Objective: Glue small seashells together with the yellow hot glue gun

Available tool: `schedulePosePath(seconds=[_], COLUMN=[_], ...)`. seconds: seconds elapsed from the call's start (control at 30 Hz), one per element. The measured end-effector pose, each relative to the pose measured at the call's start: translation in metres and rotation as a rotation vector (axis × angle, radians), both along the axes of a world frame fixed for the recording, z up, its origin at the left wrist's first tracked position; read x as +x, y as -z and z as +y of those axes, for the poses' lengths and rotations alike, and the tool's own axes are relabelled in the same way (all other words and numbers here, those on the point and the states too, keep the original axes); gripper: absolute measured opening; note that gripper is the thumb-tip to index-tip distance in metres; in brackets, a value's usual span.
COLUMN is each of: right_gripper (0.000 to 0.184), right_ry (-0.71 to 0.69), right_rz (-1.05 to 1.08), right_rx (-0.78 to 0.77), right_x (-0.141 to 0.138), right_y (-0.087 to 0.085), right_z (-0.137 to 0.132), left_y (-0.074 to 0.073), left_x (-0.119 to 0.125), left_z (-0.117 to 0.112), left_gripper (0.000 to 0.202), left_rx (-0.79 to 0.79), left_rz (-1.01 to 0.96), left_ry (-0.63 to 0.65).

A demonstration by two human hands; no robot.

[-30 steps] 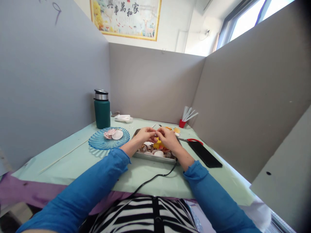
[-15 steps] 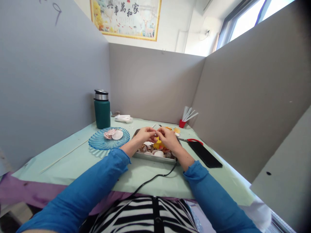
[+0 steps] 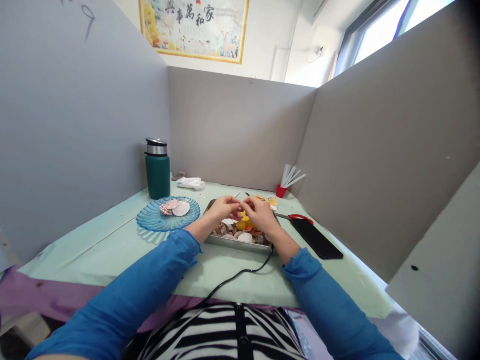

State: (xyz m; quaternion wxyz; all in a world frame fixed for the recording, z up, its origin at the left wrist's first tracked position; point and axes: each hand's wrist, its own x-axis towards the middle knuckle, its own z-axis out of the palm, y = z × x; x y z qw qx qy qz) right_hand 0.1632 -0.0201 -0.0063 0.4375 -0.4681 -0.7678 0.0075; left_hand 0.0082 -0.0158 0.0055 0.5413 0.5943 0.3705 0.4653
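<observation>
We read five black characters, 興事萬和家 from left to right, on the framed picture (image 3: 194, 27). A pen mark resembling "9" stands on the left partition (image 3: 88, 17).

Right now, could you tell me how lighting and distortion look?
Head view: window glare blows out top right; right corners darken; wide-angle stretch enlarges the sleeves; left hand and right hand over the tray are too small to show their grip.

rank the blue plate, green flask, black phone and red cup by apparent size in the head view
Largest: blue plate and green flask, about alike, unranked.
Then black phone.
Smallest: red cup, also farthest back.
</observation>
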Motion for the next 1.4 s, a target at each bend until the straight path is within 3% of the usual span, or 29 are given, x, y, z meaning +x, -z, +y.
schedulePosePath(seconds=[1.4], right_gripper=[0.021], right_ry=[-0.001], right_rz=[-0.01], right_rx=[-0.007], right_x=[-0.0004], right_y=[-0.0001], right_z=[-0.0009], left_y=[0.002], left_x=[-0.0002], left_z=[0.0026], left_gripper=[0.008], left_rx=[-0.003], left_rz=[0.002], left_ry=[0.006])
